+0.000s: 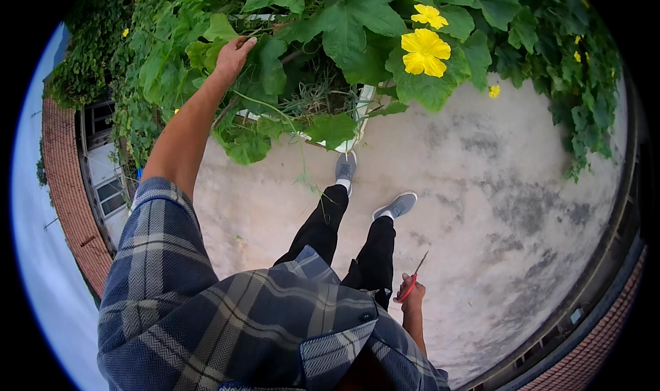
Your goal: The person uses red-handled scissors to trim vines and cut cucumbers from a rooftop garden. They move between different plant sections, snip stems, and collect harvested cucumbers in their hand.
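Reaching up into the vine foliage (pixel 361 27), the left hand (pixel 232 60) has its fingers bent and drawn close together, the thumb near the index finger; whether a stem or leaf edge is caught between them is hard to tell at this size. Low beside the right trouser leg (pixel 378 253), the right hand (pixel 414 296) curls its fingers around the handles of the red-handled scissors (pixel 413 280), whose blades point away from the body over the concrete ground (pixel 467 185). Yellow blossoms (pixel 425 52) open among the leaves, well right of the left hand.
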The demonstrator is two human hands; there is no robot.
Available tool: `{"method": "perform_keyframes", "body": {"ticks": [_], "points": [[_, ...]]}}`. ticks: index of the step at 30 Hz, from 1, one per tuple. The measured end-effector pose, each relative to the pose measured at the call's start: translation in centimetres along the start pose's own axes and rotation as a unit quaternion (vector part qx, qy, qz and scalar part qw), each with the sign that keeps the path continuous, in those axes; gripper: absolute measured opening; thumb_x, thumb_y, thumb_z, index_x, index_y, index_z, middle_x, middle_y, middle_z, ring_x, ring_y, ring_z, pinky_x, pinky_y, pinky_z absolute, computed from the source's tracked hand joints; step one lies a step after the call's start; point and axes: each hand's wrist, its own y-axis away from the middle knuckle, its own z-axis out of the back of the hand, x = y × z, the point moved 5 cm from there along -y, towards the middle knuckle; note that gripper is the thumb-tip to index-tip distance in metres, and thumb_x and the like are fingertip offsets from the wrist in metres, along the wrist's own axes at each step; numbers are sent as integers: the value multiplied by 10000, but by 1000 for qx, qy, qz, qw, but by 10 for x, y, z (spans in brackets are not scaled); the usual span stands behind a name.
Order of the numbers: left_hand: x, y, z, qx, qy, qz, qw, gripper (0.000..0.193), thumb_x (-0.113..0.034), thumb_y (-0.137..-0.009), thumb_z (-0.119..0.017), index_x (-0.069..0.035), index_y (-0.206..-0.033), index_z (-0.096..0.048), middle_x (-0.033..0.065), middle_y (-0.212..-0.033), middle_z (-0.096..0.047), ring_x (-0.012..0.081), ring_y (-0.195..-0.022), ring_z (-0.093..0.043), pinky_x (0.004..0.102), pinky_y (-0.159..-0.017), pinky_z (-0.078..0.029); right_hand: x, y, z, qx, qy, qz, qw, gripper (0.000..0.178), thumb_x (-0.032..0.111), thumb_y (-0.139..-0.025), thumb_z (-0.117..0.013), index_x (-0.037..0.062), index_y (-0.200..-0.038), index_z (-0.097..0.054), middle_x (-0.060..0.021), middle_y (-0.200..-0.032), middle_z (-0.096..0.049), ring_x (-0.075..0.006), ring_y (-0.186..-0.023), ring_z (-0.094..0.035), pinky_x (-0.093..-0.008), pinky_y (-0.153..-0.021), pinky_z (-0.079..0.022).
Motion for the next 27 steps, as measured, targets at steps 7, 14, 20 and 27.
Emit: {"method": "perform_keyframes", "body": {"ticks": [7,14,20,27], "points": [[-64,148,-55,-60,-20,-132,989,411,-352,-990,-635,2,-1188,-699,179,-1086,-749,283,-962,-729,352,-882,-548,-1,23,21,-12,-6,-12,1000,359,230,-873,-772,123,-703,-474,-7,-556,-437,-156,-402,-453,-316,-344,-319],[40,291,-101,-102,246,251,931,258,-285,-993,-651,-54,-1102,-686,28,-911,-687,159,-766,-630,360,-748,-514,21,41,30,1,8,20,1000,357,223,-881,-754,119,-687,-473,-8,-543,-425,-153,-389,-433,-315,-335,-294],[51,330,-158,13,318,421,849,367,-432,-966,-647,-139,-1187,-662,44,-1160,-716,199,-992,-661,558,-1044,-355,45,60,48,22,37,114,993,349,206,-860,-788,116,-658,-517,-11,-540,-473,-130,-386,-425,-314,-348,-320],[14,338,-167,132,365,413,824,406,-487,-996,-591,-172,-1242,-660,46,-1256,-699,236,-1141,-644,593,-1148,-252,77,77,77,15,69,198,978,350,208,-849,-809,91,-634,-559,-12,-566,-521,-121,-436,-452,-286,-426,-341]]}}
